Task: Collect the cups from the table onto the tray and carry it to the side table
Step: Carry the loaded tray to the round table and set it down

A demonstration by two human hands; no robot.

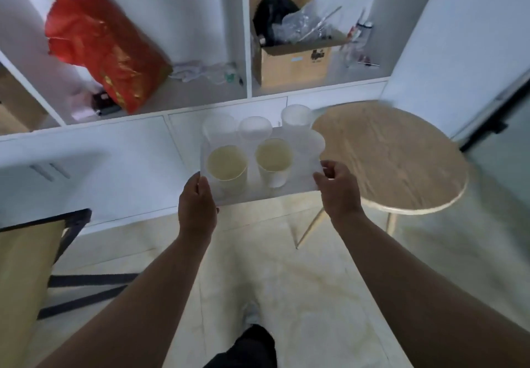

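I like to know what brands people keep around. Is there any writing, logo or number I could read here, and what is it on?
Nothing here is legible.
Cardboard box: a dark printed mark and a pale label, both too blurred to read.
Red bag: gold print, possibly characters, too blurred to read.
Cups and tray: no writing visible.

We see the side table (395, 155) smeared by motion blur, its far legs hidden under the top. The pale cups (255, 128) at the tray's (298, 182) back melt into the white cabinet. Our fingertips vanish beneath the tray; the yellow table (20, 267) is cropped at the left edge.
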